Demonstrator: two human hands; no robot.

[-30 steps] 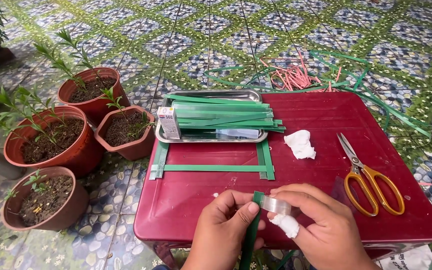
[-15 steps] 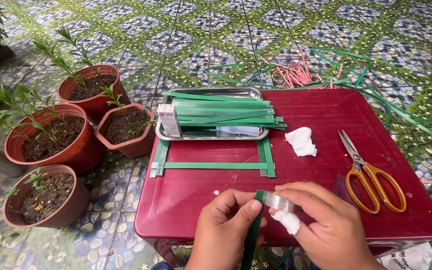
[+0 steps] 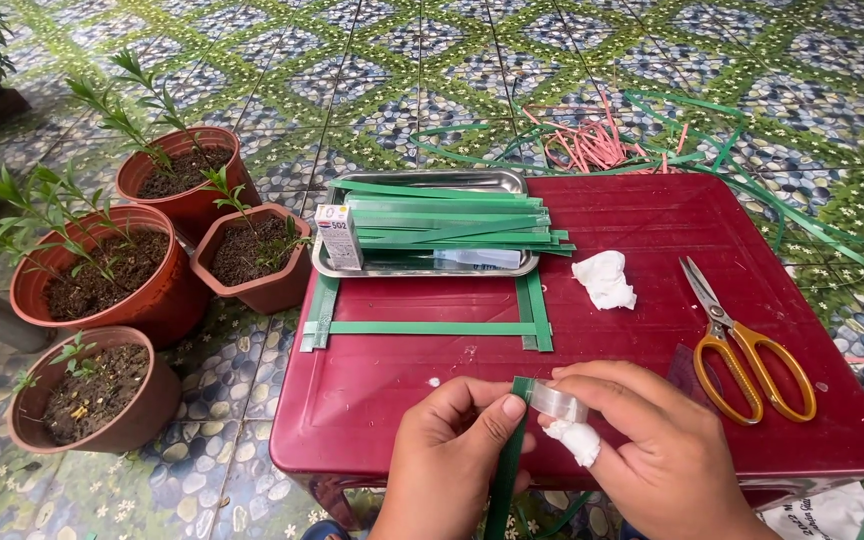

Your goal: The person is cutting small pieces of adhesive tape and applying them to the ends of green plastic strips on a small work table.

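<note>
Nothing moved | both hands (image 3: pixel 562 450) pinch green strip (image 3: pixel 508 470) at table (image 3: pixel 372 400) edge

Soft, even daylight fills the scene, bright but without hard shadows. The red table (image 3: pixel 652 250) carries a faint sheen, and the metal tray (image 3: pixel 422 268) gives dull reflections along its rim. Focus is sharp across the middle; the tiled floor (image 3: pixel 352 60) bends slightly toward the edges from wide-angle distortion.
</note>
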